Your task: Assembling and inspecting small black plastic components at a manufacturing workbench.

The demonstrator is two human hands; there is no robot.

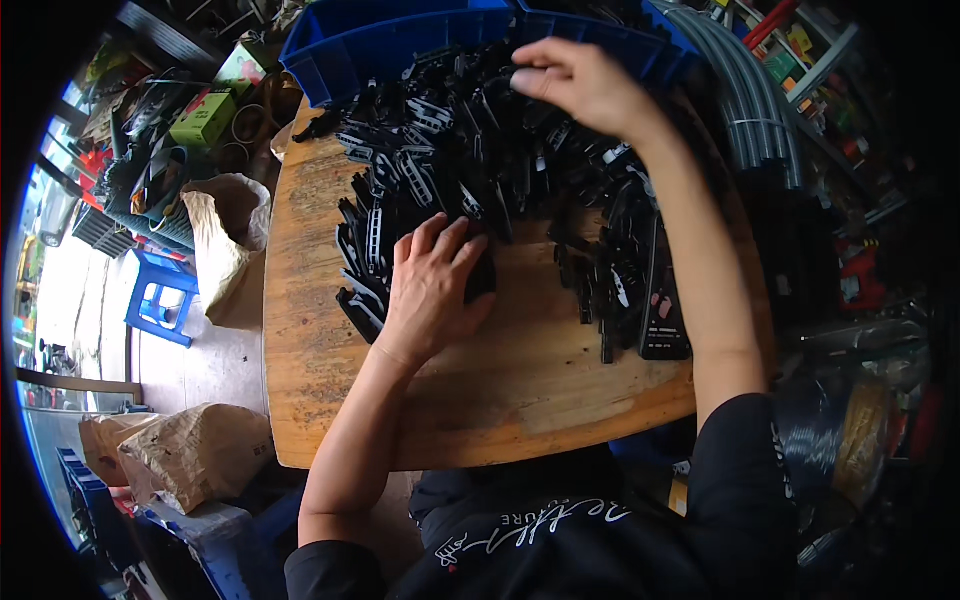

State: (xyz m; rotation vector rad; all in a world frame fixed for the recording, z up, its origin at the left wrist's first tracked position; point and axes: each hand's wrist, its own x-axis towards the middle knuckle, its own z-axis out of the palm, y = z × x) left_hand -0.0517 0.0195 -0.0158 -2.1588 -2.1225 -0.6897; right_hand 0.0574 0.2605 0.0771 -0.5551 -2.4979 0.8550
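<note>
1. Nearby, the rounded edge of the wooden desk faces my body; the work lies mostly beyond it, probably so that my forearms have room.

2. Just past that, my left hand lies palm down over dark pieces at the near end of the main pile, fingers loosely spread, thumb off to the side. That pose seems meant to steady what is under it; whether it grips a piece I cannot tell, since my palm hides it.

3. On the right, a dark flat slab with pink marks stands lengthwise beside a smaller cluster of black parts. A strip of wood parts them from my left hand, perhaps to keep two groups separate.

4. Farther in, the main pile of black parts, some with pale ladder-like faces, spreads across the desk, heaped loosely, I suppose for easy picking.

5. Over its far side hangs my right hand, blurred, fingers half curled and parted, with no piece visible between them. My arm passes above the smaller cluster, likely to avoid disturbing it.

6. Behind the heap, blue bins line the far edge, presumably there to stay within reach.
</note>
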